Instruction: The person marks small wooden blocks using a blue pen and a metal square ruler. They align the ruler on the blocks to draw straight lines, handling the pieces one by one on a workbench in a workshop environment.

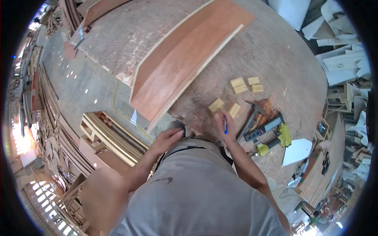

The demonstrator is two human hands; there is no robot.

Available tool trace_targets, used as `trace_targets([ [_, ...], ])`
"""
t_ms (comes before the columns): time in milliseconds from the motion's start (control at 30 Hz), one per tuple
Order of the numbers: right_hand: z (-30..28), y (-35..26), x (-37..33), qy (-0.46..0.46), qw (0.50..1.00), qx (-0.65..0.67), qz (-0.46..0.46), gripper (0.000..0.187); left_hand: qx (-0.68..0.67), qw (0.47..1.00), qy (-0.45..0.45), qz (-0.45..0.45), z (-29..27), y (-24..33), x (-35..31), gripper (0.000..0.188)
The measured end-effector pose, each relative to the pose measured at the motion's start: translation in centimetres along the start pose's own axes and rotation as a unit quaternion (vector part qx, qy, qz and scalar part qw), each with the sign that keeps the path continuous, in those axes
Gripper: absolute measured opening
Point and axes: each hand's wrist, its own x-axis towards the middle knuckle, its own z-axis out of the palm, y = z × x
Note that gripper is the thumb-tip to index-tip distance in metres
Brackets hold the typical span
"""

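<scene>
My right hand (226,125) is closed around a blue pen (225,126) at the table's near edge. Its fingertips are close to one light wooden block (215,105), with another block (235,110) just to the right. Farther back lie more small blocks (239,85) in pairs. At my waist, my left hand (169,139) holds nothing visible, its fingers loosely stretched to the right beside a dark grey shape I cannot make out. A long reddish-brown plywood piece with raised, pale-edged sides (173,72) lies diagonally across the table, overhanging its left edge.
A hammer (250,118) and a yellow-green and black nail gun (271,135) lie right of my right hand, near a white sheet (297,152). On the floor at left stands a curved wooden frame (114,137). White offcuts (346,61) pile up at right.
</scene>
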Motion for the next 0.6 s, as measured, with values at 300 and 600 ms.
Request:
trace_targets([
  [300, 16.2, -11.6, 6.4, -0.062, 0.979, 0.193, -0.002, 0.06, -0.263, 0.96, 0.071, 0.062, -9.6, -5.7, -3.4, 0.057],
  [600, 15.8, -9.4, 25.1, 0.14, 0.963, 0.212, 0.084, 0.054, -0.061, 0.974, 0.076, 0.203, -30.9, -0.3, 7.7, 0.05],
])
